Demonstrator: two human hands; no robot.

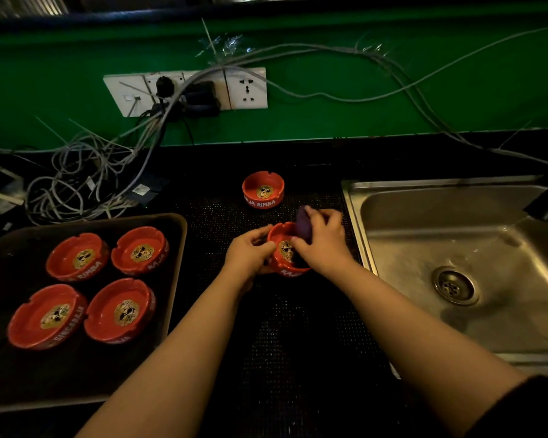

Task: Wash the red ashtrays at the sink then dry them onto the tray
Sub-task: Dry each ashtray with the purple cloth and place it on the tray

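Note:
A red ashtray (284, 251) with a gold emblem sits on the black mat between my hands. My left hand (250, 251) grips its left rim. My right hand (321, 240) holds a dark purple cloth (303, 223) and presses it against the ashtray's right inner side. Another red ashtray (263, 189) stands alone on the mat further back. Several red ashtrays (78, 257) lie in the dark tray (179, 230) at the left. The steel sink (456, 248) is at the right.
A tangle of grey cables (86, 172) lies at the back left below a wall socket strip (187, 90) on the green wall. The sink drain (454, 286) is at the basin's middle. Black perforated mat (282, 343) covers the counter.

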